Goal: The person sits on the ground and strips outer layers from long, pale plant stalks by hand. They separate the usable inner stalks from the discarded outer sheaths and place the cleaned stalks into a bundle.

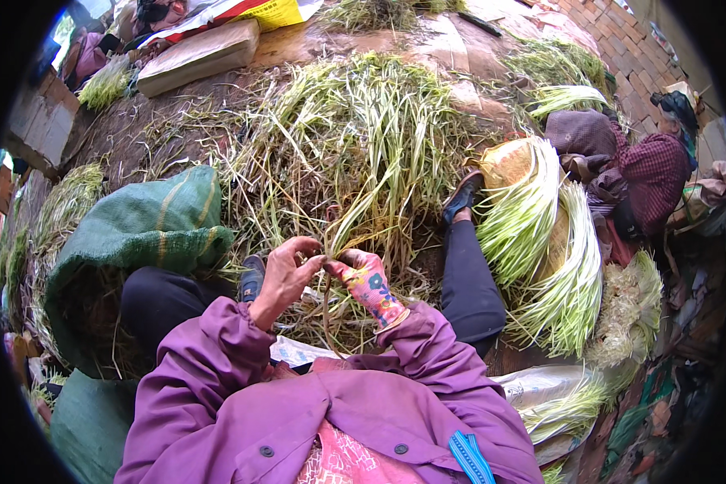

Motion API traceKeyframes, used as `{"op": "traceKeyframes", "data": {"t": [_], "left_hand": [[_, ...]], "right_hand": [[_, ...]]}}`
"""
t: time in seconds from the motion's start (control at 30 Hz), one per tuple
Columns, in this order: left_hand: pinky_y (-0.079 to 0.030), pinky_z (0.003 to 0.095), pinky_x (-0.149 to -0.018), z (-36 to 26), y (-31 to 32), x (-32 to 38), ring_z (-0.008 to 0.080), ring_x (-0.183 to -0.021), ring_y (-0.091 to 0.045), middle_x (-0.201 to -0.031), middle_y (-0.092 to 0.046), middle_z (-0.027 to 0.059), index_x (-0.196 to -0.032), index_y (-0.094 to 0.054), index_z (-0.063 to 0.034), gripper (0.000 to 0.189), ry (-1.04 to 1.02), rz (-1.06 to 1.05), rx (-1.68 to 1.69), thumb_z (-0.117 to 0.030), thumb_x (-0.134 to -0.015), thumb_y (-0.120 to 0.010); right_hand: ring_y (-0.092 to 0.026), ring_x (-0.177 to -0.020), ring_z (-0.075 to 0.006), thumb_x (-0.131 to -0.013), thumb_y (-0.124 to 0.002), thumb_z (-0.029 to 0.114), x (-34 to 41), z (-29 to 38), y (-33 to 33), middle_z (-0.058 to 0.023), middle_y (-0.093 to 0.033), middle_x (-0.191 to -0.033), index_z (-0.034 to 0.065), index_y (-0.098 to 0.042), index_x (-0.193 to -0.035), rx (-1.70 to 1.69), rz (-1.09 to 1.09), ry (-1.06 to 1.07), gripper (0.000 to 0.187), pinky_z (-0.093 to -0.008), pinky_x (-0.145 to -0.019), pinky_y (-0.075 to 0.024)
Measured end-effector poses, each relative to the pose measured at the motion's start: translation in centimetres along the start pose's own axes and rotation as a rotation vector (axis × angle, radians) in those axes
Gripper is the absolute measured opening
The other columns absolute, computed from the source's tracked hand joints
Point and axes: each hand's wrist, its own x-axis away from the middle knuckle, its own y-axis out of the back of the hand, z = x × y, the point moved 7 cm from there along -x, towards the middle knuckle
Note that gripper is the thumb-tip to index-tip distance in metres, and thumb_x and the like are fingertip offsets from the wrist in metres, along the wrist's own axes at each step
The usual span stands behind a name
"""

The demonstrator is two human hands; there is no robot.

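Note:
My bare left hand (285, 275) and my right hand (368, 283), in a flower-patterned glove, meet in front of my chest. Between the fingertips of both is a small bunch of long, thin chive-like stalks (342, 237). Its leaves fan upward over a broad pile of similar stalks (393, 121), green and pale on top, brown and withered lower down. A thin brown strand (326, 314) hangs below my hands. Fingers and glove partly hide the lower ends of the bunch.
Beside my left knee lies an open green woven sack (151, 202). Cleaned-looking pale bundles (523, 212) rest on a yellow sack to the right. Past them sits another person (647, 175). A long pale block (199, 57) lies at the upper left, near scattered straw.

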Motion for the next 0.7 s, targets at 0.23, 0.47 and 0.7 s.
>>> {"op": "traceKeyframes", "data": {"t": [0.23, 0.47, 0.7], "left_hand": [[-0.038, 0.0186, -0.046, 1.4, -0.2, -0.4, 0.0050, -0.052, -0.049, -0.064, -0.058, 0.0004, -0.082, -0.062, 0.0000, 0.010, 0.319, 0.051, 0.289, -0.006, -0.075, -0.060], [-0.032, 0.0197, -0.049, 0.9, 4.7, -1.2, 0.0047, -0.056, -0.040, -0.066, -0.046, -0.0034, -0.087, -0.057, -0.0049, 0.012, 0.136, -0.164, 0.251, -0.016, -0.084, -0.055], [-0.034, 0.0205, -0.053, 0.5, -3.0, 1.0, 0.0049, -0.058, -0.041, -0.070, -0.049, -0.0022, -0.093, -0.056, -0.0048, 0.015, -0.039, 0.259, 0.250, -0.019, -0.089, -0.052]], "right_hand": [[-0.062, -0.070, -0.0161, -0.079, -0.064, 0.017, 0.4, 2.0, -1.1, -0.0100, -0.063, -0.078, 0.0037, -0.063, -0.094, 0.294, -0.025, 0.180, 0.020, -0.0283, -0.062, -0.0477], [-0.059, -0.066, -0.0285, -0.079, -0.059, 0.030, 4.9, -11.7, 2.4, -0.0121, -0.058, -0.068, 0.0030, -0.058, -0.071, -0.027, 0.025, -0.504, 0.028, -0.0373, -0.057, -0.0452], [-0.061, -0.066, -0.0264, -0.065, -0.066, 0.035, 7.1, -0.1, 4.7, -0.0157, -0.062, -0.068, 0.0020, -0.066, -0.077, 0.322, -0.207, 0.231, 0.035, -0.0360, -0.059, -0.0463]]}}
